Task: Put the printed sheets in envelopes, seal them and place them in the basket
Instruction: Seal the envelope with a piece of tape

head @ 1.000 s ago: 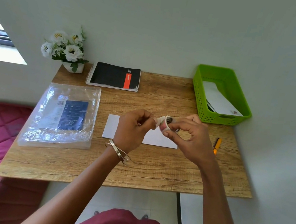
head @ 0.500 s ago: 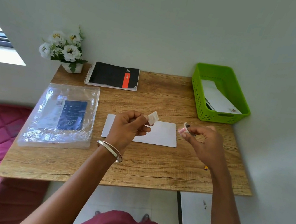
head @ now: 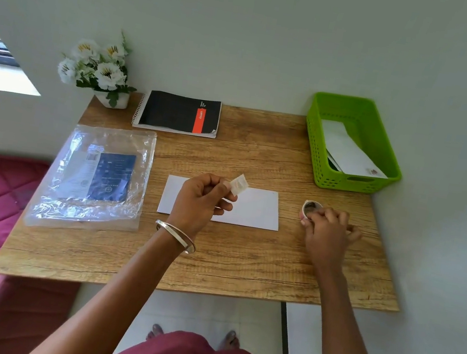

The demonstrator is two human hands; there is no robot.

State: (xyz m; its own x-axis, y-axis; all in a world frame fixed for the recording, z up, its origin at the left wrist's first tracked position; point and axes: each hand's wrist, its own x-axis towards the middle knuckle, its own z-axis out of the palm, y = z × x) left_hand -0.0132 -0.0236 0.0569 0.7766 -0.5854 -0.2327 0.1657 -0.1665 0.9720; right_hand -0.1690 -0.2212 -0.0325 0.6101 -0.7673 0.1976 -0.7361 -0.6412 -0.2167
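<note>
White envelope (head: 254, 210) lies flat on the surface (head: 244, 258), long axis left-right, directly under the left hand (head: 202, 199) pinching a tape strip (head: 238, 184); right hand (head: 325, 226), beside the envelope's right end, grips the roll (head: 310, 207).

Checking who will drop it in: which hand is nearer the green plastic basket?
Right. The right hand, holding the tape roll, sits just in front of the green plastic basket; the left hand is farther left.
</note>
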